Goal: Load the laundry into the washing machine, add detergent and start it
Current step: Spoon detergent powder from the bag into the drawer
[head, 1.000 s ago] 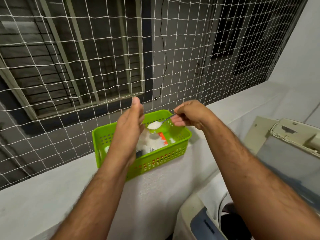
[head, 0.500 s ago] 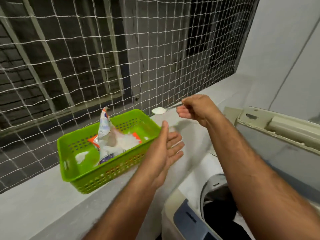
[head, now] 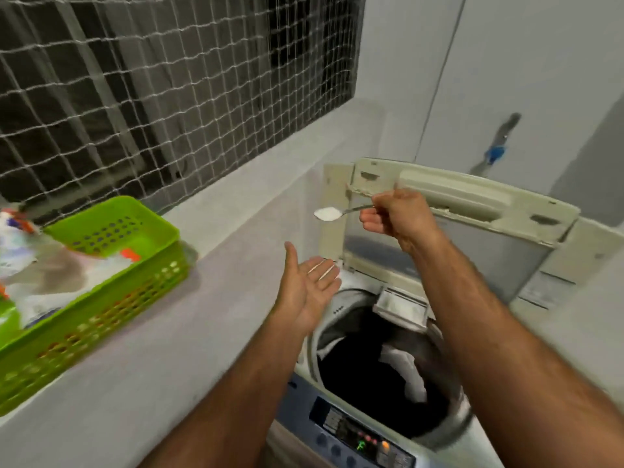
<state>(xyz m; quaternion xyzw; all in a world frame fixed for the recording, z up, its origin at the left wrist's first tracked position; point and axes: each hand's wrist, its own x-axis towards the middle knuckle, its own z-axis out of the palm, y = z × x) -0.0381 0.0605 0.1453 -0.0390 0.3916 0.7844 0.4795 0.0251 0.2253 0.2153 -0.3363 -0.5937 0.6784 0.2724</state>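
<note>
- The spoon (head: pixel 341 212) carries a heap of white powder (head: pixel 327 213) in its bowl and is held level in the air, above the left rear corner of the washer (head: pixel 354 430).
- The right hand (head: pixel 396 214) grips the spoon's handle, fingers curled round it, in front of the raised lid (head: pixel 472 211).
- The left hand (head: pixel 309 287) is spread flat, palm up, thumb pointing upward, below the spoon and apart from it; it holds nothing.
- The washer's drum (head: pixel 368 376) stands uncovered, with dark and white laundry (head: pixel 403 369) inside.
- Its control panel (head: pixel 358 437) at the near edge shows small lit marks, too blurred to read.
- On the grey ledge (head: pixel 152 359) to the left sits a green basket (head: pixel 111 298) holding a crumpled white packet (head: pixel 23 261), blurred.
- A white net (head: pixel 152 89) covers the window behind the ledge.
- A tap (head: pixel 498 146) with a blue part juts from the wall behind the washer.
</note>
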